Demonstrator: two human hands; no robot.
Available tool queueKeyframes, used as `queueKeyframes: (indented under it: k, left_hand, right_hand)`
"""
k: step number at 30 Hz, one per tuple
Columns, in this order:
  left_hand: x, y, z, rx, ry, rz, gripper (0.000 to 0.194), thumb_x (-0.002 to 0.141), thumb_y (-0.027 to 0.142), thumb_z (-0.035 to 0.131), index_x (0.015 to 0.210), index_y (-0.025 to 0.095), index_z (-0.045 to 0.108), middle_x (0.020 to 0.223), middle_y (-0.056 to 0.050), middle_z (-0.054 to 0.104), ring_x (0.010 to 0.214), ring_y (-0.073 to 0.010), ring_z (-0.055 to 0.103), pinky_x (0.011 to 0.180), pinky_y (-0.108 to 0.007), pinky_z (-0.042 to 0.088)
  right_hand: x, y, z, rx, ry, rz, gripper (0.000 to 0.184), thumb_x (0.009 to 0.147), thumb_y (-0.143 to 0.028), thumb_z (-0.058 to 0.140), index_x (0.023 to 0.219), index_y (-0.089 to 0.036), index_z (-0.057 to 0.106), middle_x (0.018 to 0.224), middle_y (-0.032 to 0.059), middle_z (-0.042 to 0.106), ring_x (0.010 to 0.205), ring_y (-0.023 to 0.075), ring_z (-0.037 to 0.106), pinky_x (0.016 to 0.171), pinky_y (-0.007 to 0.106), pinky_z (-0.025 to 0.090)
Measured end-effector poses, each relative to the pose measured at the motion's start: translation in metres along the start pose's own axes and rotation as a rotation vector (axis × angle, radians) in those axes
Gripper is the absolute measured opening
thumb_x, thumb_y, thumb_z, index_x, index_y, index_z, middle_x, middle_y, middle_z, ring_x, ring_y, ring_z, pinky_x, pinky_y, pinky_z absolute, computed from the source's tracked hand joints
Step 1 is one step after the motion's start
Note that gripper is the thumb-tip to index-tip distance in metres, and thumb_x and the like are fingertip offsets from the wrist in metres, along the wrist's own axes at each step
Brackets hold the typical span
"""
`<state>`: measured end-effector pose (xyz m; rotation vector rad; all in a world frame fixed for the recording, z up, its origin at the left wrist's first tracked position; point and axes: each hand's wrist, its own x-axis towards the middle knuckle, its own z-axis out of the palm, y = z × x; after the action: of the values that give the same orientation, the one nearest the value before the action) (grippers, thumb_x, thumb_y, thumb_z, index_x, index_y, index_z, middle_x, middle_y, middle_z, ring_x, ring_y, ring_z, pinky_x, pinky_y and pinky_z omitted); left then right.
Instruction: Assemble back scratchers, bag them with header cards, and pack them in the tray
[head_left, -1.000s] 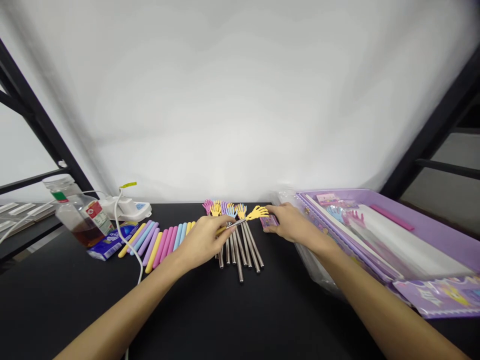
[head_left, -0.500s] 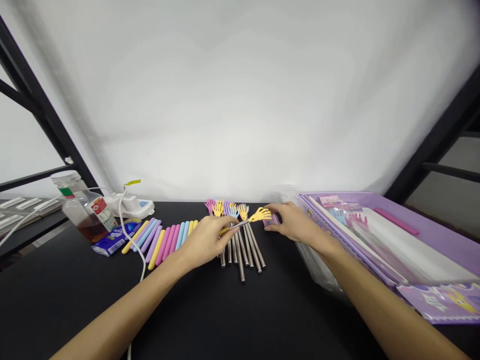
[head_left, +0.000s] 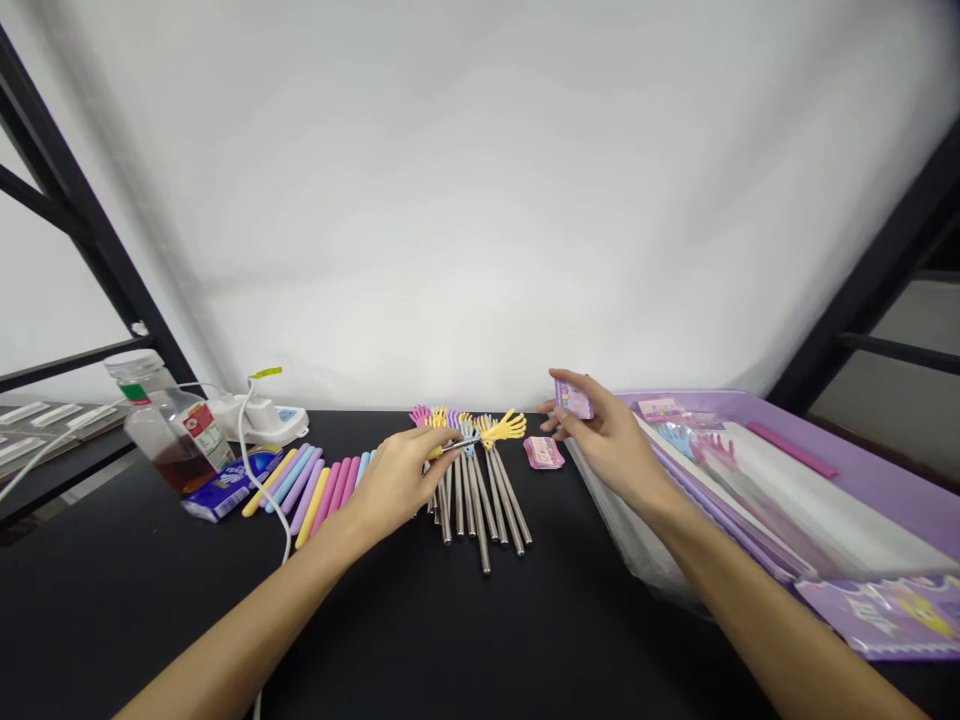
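My left hand (head_left: 397, 480) is closed on a thin metal stick with a yellow hand-shaped tip (head_left: 504, 428), held just above a row of similar metal sticks (head_left: 480, 495) with coloured hand tips. My right hand (head_left: 607, 440) is raised and pinches a small purple card (head_left: 574, 398) between thumb and fingers. A small stack of pink cards (head_left: 543, 452) lies on the black table below it, right of the sticks.
A row of pastel foam sleeves (head_left: 315, 482) lies left of the sticks. Further left stand a bottle of brown liquid (head_left: 166, 428), a blue packet (head_left: 225, 487) and a white device with a cable (head_left: 259, 418). A purple tray (head_left: 862, 470) with packaging fills the right side.
My right hand has lifted off the table with one purple card, leaving the pink stack uncovered. My left hand with the yellow-tipped stick has drifted slightly left.
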<state>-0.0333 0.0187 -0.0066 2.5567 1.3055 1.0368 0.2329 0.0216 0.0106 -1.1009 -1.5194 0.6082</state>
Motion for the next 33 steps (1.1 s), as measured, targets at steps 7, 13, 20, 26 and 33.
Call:
queueKeyframes:
  k: [7, 13, 20, 26, 33]
  left_hand:
    - [-0.001, 0.0, 0.001, 0.025, 0.014, 0.022, 0.023, 0.095, 0.025, 0.055, 0.114, 0.022, 0.068, 0.106, -0.005, 0.073, 0.093, -0.0206, 0.069, 0.083, -0.033, 0.054]
    - [-0.001, 0.001, 0.004, -0.001, 0.016, 0.053, 0.024, 0.096, 0.023, 0.055, 0.116, 0.023, 0.067, 0.11, -0.005, 0.073, 0.099, -0.0211, 0.069, 0.088, -0.034, 0.053]
    - [-0.001, 0.002, 0.006, 0.009, -0.03, 0.048, 0.025, 0.096, 0.024, 0.053, 0.117, 0.024, 0.067, 0.111, -0.005, 0.073, 0.1, -0.0224, 0.068, 0.089, -0.036, 0.053]
    - [-0.002, 0.001, 0.005, -0.016, -0.049, 0.05, 0.025, 0.097, 0.024, 0.051, 0.118, 0.023, 0.066, 0.113, -0.006, 0.072, 0.102, -0.0219, 0.067, 0.092, -0.036, 0.052]
    - [-0.003, 0.005, 0.007, -0.036, -0.056, 0.034, 0.024, 0.098, 0.025, 0.051, 0.117, 0.022, 0.066, 0.112, -0.006, 0.072, 0.102, -0.0214, 0.067, 0.092, -0.035, 0.052]
  right_hand:
    - [0.001, 0.001, -0.002, 0.086, -0.025, 0.072, 0.061, 0.088, -0.039, 0.061, 0.143, -0.027, 0.038, 0.089, 0.0057, 0.073, 0.069, 0.0194, 0.069, 0.067, 0.036, 0.057]
    - [0.003, 0.008, -0.006, -0.306, -0.04, 0.142, 0.029, 0.091, -0.035, 0.054, 0.116, -0.022, 0.061, 0.081, 0.0053, 0.075, 0.066, 0.018, 0.067, 0.064, 0.03, 0.049]
    - [0.016, 0.022, 0.007, -0.646, -0.074, 0.092, 0.019, 0.084, -0.024, 0.059, 0.095, -0.017, 0.072, 0.068, 0.0017, 0.072, 0.06, 0.0165, 0.064, 0.058, 0.027, 0.042]
    - [0.02, 0.029, 0.008, -0.764, -0.074, 0.05, 0.023, 0.08, -0.022, 0.068, 0.1, -0.013, 0.073, 0.098, 0.0147, 0.075, 0.096, 0.0285, 0.069, 0.081, 0.035, 0.048]
    - [0.004, 0.003, -0.022, -1.257, -0.025, 0.14, 0.033, 0.086, -0.014, 0.053, 0.113, -0.009, 0.07, 0.092, 0.0242, 0.072, 0.092, 0.0407, 0.069, 0.073, 0.045, 0.048]
